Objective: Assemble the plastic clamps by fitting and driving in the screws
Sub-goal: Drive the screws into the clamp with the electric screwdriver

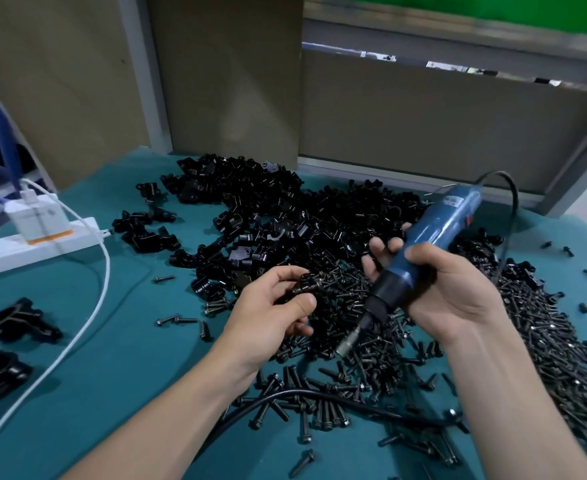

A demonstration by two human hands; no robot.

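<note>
Hovering above the screw pile — left grip pinches black screws; right grip curls round the blue screwdriver.

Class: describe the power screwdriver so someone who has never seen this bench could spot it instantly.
Start at the teal table, heaped with black screws and clamp parts. Above the screws, the right hand grips the screwdriver: the only blue tool, tapering to a black nose.

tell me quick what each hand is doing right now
left hand: fingers curled, pinching small black screws; how many cannot be told.
right hand: gripping the blue electric screwdriver, tip pointing down and to the left.
</note>
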